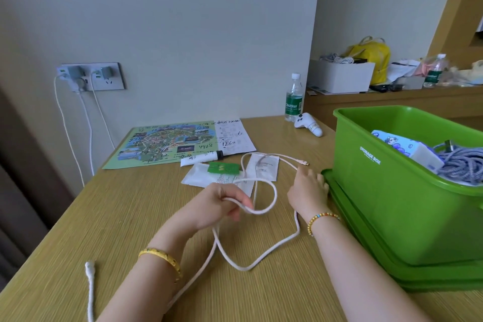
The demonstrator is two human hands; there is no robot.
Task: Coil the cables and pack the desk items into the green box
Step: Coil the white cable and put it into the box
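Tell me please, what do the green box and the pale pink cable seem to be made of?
Green box: apparently moulded plastic, smooth and slightly glossy, with printed white lettering. Pale pink cable: looks braided fabric over the cord, matte and flexible, with a metallic plug at its end; the weave is too fine to confirm.

A single head-worn wide-angle view looks forward and down, close over the wooden desk, wall at twelve o'clock.
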